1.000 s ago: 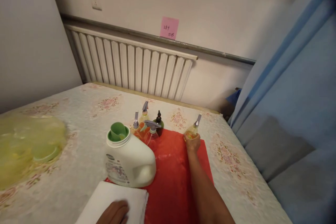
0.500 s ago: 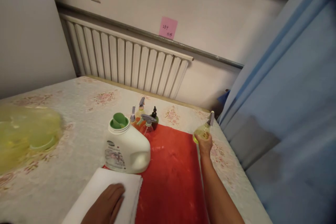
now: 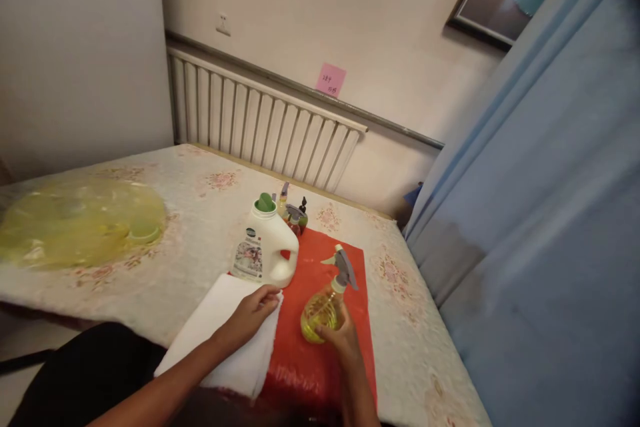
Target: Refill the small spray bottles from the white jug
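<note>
My right hand is closed round a round yellow spray bottle with a grey trigger head, held just above the red mat. My left hand rests on a folded white cloth at the table's near edge, fingers curled over its far corner. A white detergent jug with a green cap stands on the mat's left side. Behind it is a cluster of small spray bottles and a dark pump bottle.
The table wears a pale floral cover. A yellow translucent plastic bag lies at the left. A white radiator runs along the back wall under a pink note. A blue curtain hangs at the right.
My right hand has lifted the yellow spray bottle from the mat's far right and brought it back toward me. The view has pulled back and turned. My left hand stays on the cloth.
</note>
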Action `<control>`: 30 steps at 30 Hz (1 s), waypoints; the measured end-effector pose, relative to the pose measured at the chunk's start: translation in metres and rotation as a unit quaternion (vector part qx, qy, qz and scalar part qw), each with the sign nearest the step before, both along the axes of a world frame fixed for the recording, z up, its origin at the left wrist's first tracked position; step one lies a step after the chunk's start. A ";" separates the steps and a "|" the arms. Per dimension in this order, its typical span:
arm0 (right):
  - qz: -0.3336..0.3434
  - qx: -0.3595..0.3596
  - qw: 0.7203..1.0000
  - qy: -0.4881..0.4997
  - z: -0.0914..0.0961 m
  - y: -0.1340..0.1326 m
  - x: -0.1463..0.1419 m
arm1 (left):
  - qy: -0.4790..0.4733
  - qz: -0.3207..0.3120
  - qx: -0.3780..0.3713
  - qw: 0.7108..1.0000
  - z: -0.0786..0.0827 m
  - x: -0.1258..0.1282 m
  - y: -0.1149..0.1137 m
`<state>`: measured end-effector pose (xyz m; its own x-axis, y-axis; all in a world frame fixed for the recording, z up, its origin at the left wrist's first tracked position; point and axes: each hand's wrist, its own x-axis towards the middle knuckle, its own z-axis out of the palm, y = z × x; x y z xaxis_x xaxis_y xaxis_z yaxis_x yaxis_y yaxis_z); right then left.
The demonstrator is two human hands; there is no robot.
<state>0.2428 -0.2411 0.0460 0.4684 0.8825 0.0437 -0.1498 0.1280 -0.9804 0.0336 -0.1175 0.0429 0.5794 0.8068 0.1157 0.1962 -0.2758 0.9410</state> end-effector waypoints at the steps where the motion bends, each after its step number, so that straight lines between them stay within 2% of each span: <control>1: 0.024 0.004 1.000 0.013 0.000 -0.006 -0.012 | -0.036 -0.036 -0.022 0.998 0.016 0.003 -0.009; 4: 0.093 0.013 0.995 0.035 -0.001 -0.019 -0.044 | -0.107 -0.134 -0.042 0.984 0.056 0.005 -0.031; 6: 0.134 0.022 0.990 0.034 -0.001 -0.024 -0.059 | -0.122 -0.193 -0.058 0.972 0.072 0.001 -0.041; 8: 0.160 0.026 0.987 0.022 0.000 -0.028 -0.070 | -0.125 -0.226 -0.074 0.963 0.081 -0.004 -0.046; 11: 0.175 0.022 0.984 0.008 0.002 -0.032 -0.081 | -0.126 -0.236 -0.087 0.960 0.083 -0.012 -0.051; 14: 0.176 0.020 0.984 -0.005 0.001 -0.034 -0.086 | -0.139 -0.212 -0.123 0.959 0.079 -0.011 -0.057; 18: 0.165 0.012 0.986 -0.019 -0.001 -0.035 -0.089 | -0.141 -0.078 -0.118 0.980 0.075 -0.001 -0.071; 20: 0.165 0.016 0.986 -0.016 0.000 -0.036 -0.089 | -0.134 -0.039 -0.098 0.985 0.077 -0.001 -0.075; 21: 0.166 0.021 0.986 -0.015 0.001 -0.036 -0.088 | -0.136 -0.050 -0.088 0.986 0.079 -0.003 -0.077; 23: 0.168 0.028 0.985 -0.012 0.003 -0.037 -0.087 | -0.147 -0.116 -0.074 0.980 0.083 -0.011 -0.077; 24: 0.168 0.028 0.985 -0.012 0.004 -0.038 -0.086 | -0.154 -0.154 -0.074 0.973 0.085 -0.015 -0.076; 26: 0.164 0.021 0.986 -0.019 0.004 -0.039 -0.084 | -0.160 -0.189 -0.094 0.964 0.087 -0.020 -0.074; 30: 0.166 0.021 0.986 -0.021 0.004 -0.042 -0.085 | -0.175 -0.127 -0.148 0.965 0.082 -0.010 -0.077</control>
<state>0.1573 -0.2831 0.0500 0.1517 0.9837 0.0962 -0.1492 0.1190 -0.9816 0.0235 -0.1945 0.1245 0.7306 0.6710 0.1267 -0.1875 0.0187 0.9821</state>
